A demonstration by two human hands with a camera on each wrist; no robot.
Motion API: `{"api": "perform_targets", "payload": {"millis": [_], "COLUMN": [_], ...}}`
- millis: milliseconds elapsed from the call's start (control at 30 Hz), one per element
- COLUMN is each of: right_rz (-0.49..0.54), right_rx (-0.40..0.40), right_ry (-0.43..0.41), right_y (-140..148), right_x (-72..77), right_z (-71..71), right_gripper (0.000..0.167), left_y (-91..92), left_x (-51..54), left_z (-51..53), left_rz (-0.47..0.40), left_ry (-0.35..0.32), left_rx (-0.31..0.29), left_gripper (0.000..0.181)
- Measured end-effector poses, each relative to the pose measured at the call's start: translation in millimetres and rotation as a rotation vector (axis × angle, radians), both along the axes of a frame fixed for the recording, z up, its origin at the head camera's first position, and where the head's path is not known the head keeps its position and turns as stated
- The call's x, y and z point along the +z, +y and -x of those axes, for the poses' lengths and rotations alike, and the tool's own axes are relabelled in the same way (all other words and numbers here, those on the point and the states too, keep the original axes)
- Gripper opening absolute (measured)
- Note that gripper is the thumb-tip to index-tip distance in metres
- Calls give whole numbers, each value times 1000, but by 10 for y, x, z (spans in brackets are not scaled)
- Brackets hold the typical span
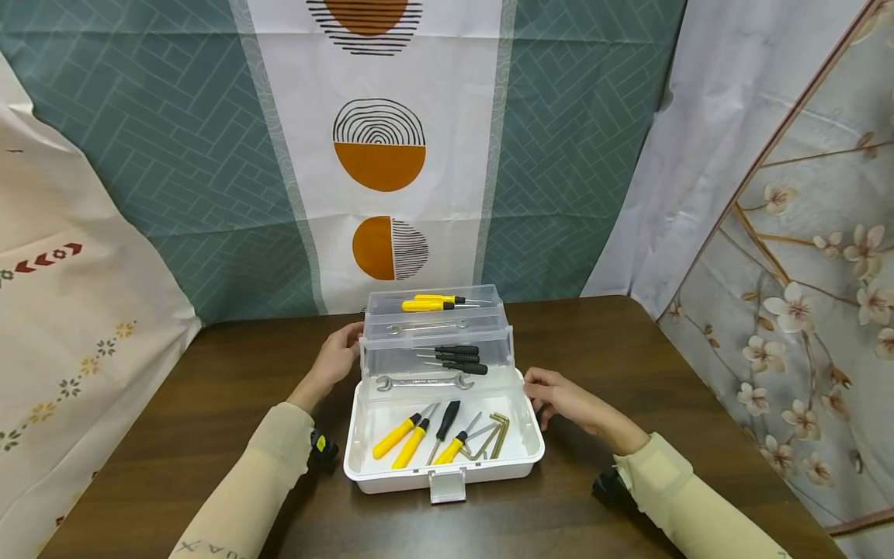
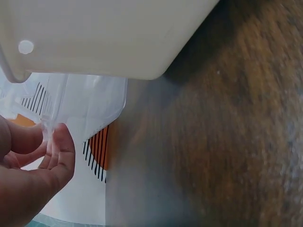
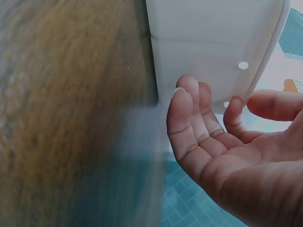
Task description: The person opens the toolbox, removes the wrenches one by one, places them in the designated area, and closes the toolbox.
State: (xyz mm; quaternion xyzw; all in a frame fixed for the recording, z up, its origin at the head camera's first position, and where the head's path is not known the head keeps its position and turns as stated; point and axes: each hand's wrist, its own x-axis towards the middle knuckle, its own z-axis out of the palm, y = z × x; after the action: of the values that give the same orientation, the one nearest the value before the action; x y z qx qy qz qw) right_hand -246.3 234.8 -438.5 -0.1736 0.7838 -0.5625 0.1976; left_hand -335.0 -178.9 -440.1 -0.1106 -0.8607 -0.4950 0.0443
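A white toolbox (image 1: 447,473) stands with its clear trays (image 1: 436,334) raised behind the base. Yellow-handled screwdrivers (image 1: 395,437), a black-handled one (image 1: 448,420) and brass hex keys (image 1: 500,435) lie in the base. Wrenches (image 1: 424,382) and more screwdrivers (image 1: 457,359) rest in the trays. At the trays' left side my left hand (image 1: 335,361) pinches a clear plastic edge between thumb and fingers, seen in the left wrist view (image 2: 42,165). My right hand (image 1: 566,400) holds the right rim between thumb and a finger; its other fingers (image 3: 180,113) lie by the outer wall.
A brown wooden table (image 1: 265,373) lies under the box. Behind it hangs a green and white patterned cloth (image 1: 209,155). Pale cloths with flowers hang at the left (image 1: 70,310) and right (image 1: 789,349). A white latch (image 1: 447,486) sticks out from the box's front.
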Motion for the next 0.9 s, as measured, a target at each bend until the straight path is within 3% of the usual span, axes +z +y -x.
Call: {"api": "perform_targets", "payload": {"millis": [600, 900], "right_rz": [-1, -3], "right_rx": [3, -2], "right_ry": [7, 10], "right_y": [8, 9], "right_x": [13, -6], "right_z": [3, 5], "right_gripper": [19, 21], "left_y": [15, 16], "left_x": [12, -17], "left_z": [-19, -13], "left_rz": [13, -24], "left_ry": [12, -44], "left_rx": [8, -11], "left_gripper": [46, 45]}}
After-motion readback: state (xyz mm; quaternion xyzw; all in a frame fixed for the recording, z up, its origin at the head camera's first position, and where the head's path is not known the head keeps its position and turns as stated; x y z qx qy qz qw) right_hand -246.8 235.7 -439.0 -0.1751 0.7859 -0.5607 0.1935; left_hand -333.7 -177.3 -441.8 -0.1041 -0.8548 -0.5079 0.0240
